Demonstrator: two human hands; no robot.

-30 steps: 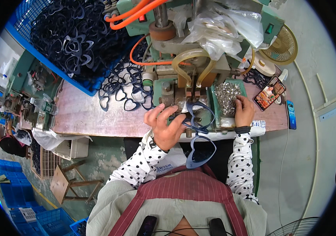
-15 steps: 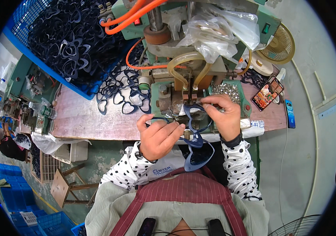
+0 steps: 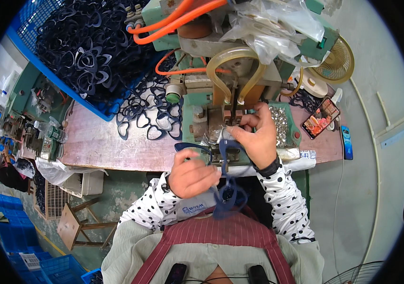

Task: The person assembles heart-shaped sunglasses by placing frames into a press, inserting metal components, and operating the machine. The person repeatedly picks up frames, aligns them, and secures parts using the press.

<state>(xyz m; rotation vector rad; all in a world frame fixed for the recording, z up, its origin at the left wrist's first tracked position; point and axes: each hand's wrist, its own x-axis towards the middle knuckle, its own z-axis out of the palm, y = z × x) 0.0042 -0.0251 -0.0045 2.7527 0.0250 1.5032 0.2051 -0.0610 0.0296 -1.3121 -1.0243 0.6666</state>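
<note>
I count one pinkish workbench (image 3: 102,146) running from nine to three o'clock. One green-and-steel machine (image 3: 211,47) stands on it at twelve, and one blue crate (image 3: 100,108) sits at eleven, heaped with more dark heart-shaped rings than I can count. One fan (image 3: 337,59) is at two. Next in size come two hands, left hand (image 3: 192,174) and right hand (image 3: 261,136), then the dark blue eyewear frame (image 3: 223,150) between them. It hangs down from just under the machine's working head, its lower end blurred toward six. I see one lit phone (image 3: 321,117) at two, one blue device (image 3: 347,143) beside it near three, and, smallest, a pile of shiny pieces (image 3: 280,125), uncountable, just right of the machine.

Against half a second ago, my right hand has slid toward nine, its thumb now closer under the working head. My left hand has dropped toward six, baring the heart-shaped loop at its eleven, and the frame's hanging end has swung and narrowed.

The right wrist comes up from five, thumb and fingers drawn together by the frame's upper end; I can't tell whether they pinch it. The left comes from seven, fingers half curled, tips against the frame; whether they grip it, I can't tell.
</note>
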